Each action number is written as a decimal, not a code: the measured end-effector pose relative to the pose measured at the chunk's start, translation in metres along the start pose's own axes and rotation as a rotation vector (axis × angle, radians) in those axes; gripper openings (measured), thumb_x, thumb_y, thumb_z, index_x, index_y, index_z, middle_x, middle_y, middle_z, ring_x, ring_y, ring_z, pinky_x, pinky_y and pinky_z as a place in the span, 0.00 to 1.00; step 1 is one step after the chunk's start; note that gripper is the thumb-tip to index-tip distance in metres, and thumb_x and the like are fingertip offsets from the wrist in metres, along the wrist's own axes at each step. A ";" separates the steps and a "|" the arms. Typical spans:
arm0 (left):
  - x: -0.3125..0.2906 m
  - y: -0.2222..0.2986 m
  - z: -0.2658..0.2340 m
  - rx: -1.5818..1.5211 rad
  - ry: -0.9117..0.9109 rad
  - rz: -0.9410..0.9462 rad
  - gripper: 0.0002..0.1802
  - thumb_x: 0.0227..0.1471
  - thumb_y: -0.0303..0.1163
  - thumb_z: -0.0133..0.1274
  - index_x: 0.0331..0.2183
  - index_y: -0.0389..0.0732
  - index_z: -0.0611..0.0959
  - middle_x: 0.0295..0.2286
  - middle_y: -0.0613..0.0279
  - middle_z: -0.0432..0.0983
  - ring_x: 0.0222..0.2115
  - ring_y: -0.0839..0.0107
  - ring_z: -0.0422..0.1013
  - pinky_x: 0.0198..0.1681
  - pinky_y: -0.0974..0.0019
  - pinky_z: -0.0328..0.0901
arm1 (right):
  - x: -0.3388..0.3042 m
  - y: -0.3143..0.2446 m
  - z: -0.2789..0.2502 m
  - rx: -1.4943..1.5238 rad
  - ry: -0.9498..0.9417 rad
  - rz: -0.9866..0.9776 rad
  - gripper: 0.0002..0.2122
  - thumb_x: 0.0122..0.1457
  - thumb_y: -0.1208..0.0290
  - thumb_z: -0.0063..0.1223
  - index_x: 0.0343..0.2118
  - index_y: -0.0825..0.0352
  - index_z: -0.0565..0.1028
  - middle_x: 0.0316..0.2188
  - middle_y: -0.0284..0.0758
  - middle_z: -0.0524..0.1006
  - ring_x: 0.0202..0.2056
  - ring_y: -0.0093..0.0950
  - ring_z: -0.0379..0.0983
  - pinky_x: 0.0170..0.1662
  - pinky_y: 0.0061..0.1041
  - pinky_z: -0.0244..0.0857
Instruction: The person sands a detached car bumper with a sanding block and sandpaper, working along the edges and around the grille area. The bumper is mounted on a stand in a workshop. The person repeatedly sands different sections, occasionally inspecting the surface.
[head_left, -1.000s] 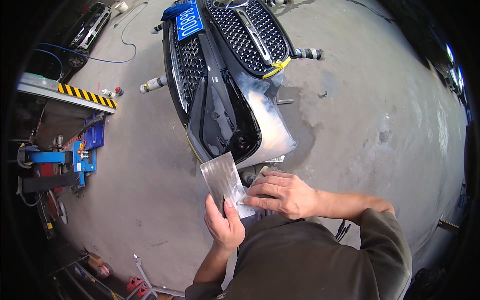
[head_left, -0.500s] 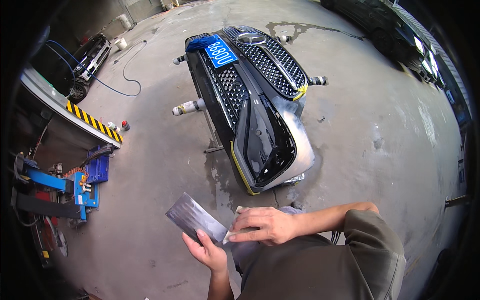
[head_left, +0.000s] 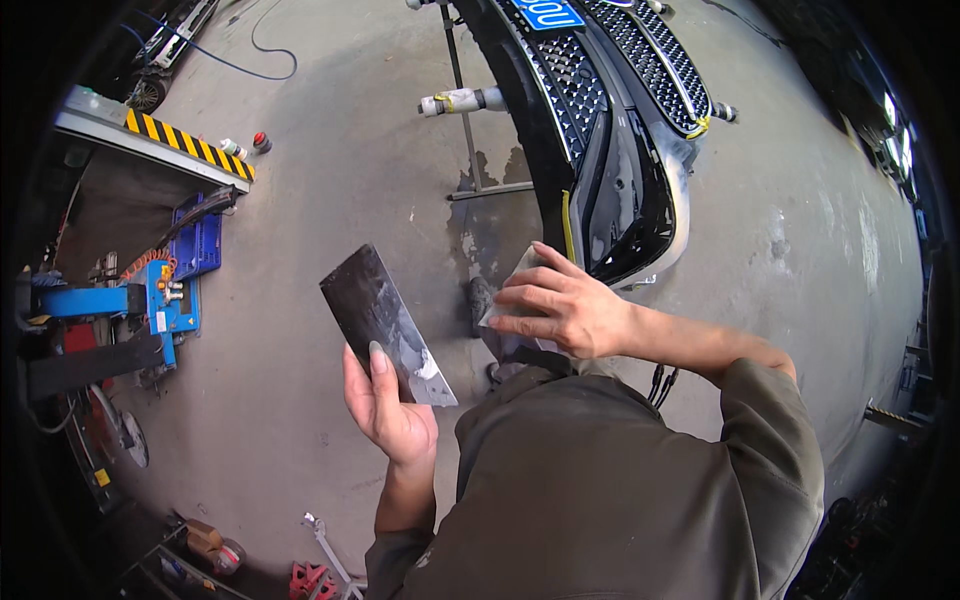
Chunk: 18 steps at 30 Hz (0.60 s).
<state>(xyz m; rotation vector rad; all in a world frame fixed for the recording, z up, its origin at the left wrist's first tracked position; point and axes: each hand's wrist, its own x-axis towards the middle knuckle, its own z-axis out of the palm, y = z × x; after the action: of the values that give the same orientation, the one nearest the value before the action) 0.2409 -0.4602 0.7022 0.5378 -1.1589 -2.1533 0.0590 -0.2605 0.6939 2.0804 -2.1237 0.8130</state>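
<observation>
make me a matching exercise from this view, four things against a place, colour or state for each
1. rectangular metal plate
2. thin pale spreader
3. car front bumper
4. plastic crate

a. blue, at picture left
b. in the right hand
c. has mesh grilles and yellow tape
d. in the left hand, white smear near its lower end

Pairs: 1-d, 2-b, 3-c, 4-a

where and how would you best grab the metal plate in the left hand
Probably pinch the metal plate by its far short edge, coming from the far side: that thin end sticks out beyond the left hand, while the near end carries a white smear.
</observation>
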 end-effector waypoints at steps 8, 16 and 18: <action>0.163 0.012 0.039 0.677 -0.081 0.457 0.21 0.72 0.27 0.45 0.60 0.24 0.69 0.51 0.51 0.75 0.50 0.70 0.72 0.56 0.67 0.65 | 0.114 0.088 -0.014 0.123 0.283 0.042 0.23 0.54 0.65 0.58 0.55 0.58 0.82 0.49 0.29 0.81 0.51 0.32 0.77 0.66 0.52 0.64; 0.305 -0.034 0.087 0.756 -0.400 0.282 0.22 0.72 0.28 0.45 0.60 0.25 0.69 0.53 0.51 0.74 0.53 0.70 0.70 0.58 0.66 0.64 | 0.132 0.164 -0.019 0.015 0.189 0.280 0.24 0.54 0.64 0.58 0.55 0.59 0.82 0.49 0.30 0.80 0.52 0.32 0.76 0.64 0.53 0.65; 0.345 -0.046 0.101 0.628 -0.484 0.193 0.21 0.72 0.28 0.45 0.59 0.25 0.70 0.53 0.52 0.74 0.52 0.71 0.70 0.59 0.66 0.64 | 0.132 0.180 -0.021 -0.003 0.245 0.371 0.23 0.53 0.64 0.58 0.55 0.58 0.82 0.48 0.30 0.80 0.51 0.33 0.77 0.63 0.52 0.66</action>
<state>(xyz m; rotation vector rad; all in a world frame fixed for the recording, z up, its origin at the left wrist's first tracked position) -0.0847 -0.6199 0.6972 0.1387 -2.0854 -1.7736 -0.1293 -0.3821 0.7058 1.5060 -2.3923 1.0366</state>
